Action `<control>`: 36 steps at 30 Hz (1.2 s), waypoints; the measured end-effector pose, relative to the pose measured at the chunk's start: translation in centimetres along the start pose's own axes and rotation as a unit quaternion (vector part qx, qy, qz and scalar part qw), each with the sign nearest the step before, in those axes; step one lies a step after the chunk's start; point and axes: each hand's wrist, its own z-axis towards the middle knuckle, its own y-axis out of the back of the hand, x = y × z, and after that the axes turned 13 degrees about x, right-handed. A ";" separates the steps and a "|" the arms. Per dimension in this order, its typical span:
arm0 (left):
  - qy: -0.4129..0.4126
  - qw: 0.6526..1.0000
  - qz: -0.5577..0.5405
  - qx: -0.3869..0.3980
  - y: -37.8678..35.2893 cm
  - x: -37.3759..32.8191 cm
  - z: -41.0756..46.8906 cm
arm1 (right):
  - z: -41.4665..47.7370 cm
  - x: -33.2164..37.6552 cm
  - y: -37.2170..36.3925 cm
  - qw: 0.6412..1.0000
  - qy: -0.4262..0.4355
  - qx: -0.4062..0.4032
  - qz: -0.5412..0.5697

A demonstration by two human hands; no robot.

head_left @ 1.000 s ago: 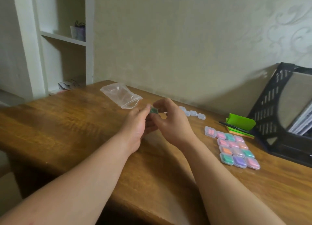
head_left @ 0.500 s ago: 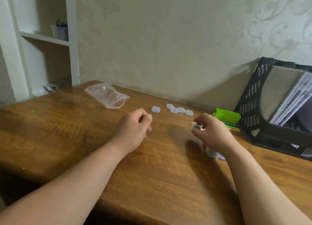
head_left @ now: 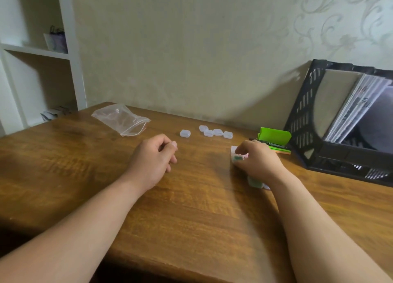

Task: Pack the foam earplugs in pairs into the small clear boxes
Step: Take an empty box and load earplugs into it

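My right hand (head_left: 256, 160) pinches a small clear box with green earplugs (head_left: 237, 158) low over the table, at the left end of the filled boxes (head_left: 255, 182), most of which my hand and wrist hide. My left hand (head_left: 154, 155) rests on the wooden table (head_left: 191, 208) with fingers loosely curled and nothing in it. Several empty clear boxes (head_left: 213, 132) lie in a loose row near the wall, one of them (head_left: 185, 133) a little apart to the left. A clear zip bag (head_left: 122, 119) lies at the back left.
A black file rack (head_left: 340, 121) with papers stands at the right. Green sticky notes with a pen (head_left: 274, 139) sit just behind my right hand. White shelves (head_left: 38, 53) rise at the left beyond the table edge.
My hands have parted: the right one carried the green-filled box right and down to the group of filled boxes, the left one let go and settled on the table. My view shifted right.
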 end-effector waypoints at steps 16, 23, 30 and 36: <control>0.064 0.985 -0.062 -0.147 0.6 0.2 1.3 | 2.0 6.8 -0.3 0.970 0.043 -0.130 0.202; 0.113 0.952 -0.134 -0.251 1.6 1.0 2.4 | 4.5 11.8 -4.3 0.987 0.046 -0.010 0.156; 0.141 0.911 -0.265 -0.283 1.9 1.4 3.1 | 8.8 13.5 -5.6 0.997 0.042 -0.013 0.056; 0.134 0.918 -0.253 -0.273 1.8 1.2 2.7 | 10.8 14.1 -5.5 0.995 0.060 0.077 -0.034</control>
